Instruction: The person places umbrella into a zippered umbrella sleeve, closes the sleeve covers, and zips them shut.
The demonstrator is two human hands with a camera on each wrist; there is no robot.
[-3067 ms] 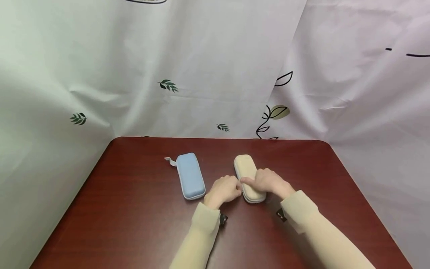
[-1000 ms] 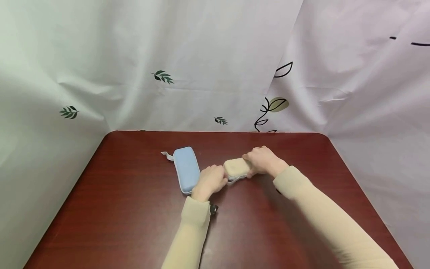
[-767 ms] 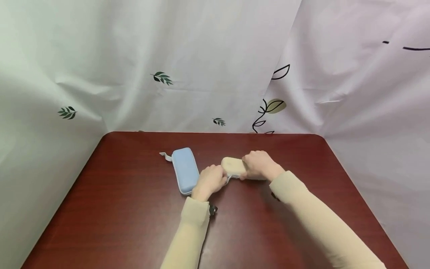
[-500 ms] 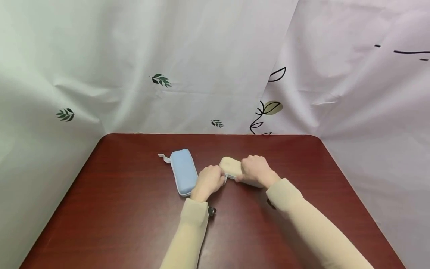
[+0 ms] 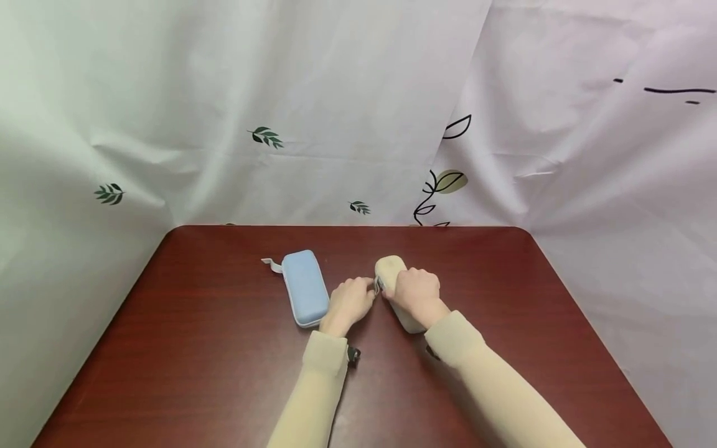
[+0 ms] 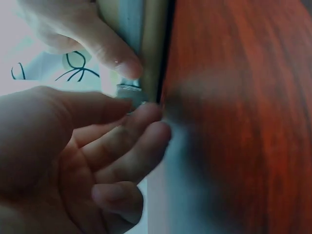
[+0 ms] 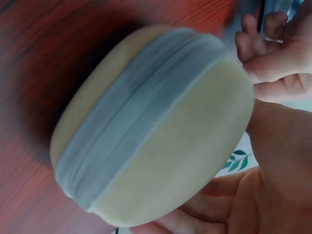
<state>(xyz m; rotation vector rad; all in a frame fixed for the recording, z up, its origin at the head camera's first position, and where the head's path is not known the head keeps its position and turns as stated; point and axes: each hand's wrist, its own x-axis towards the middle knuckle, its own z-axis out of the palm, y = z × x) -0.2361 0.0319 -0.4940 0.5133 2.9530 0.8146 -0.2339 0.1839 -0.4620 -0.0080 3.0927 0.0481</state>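
Observation:
A cream zip case (image 5: 389,269) with a pale grey zip band stands between my hands on the table. My right hand (image 5: 417,291) grips it from above and the side, its thumb along the zip band in the left wrist view. In the right wrist view the rounded end of the zip case (image 7: 180,141) faces the camera, the zip closed along that end. At the far left corner, my left hand (image 5: 350,303) pinches a small grey pull tab (image 6: 129,91) between thumb and fingertips.
A light blue zip case (image 5: 305,287) lies just left of my left hand, its white strap (image 5: 272,264) sticking out at the far left. The dark red wooden table (image 5: 196,342) ends at a white patterned curtain (image 5: 313,186) behind and at the sides.
My right hand has swung the cream case from slanting crosswise to pointing away from me, moving left and nearer. My left hand stays almost in place at its corner.

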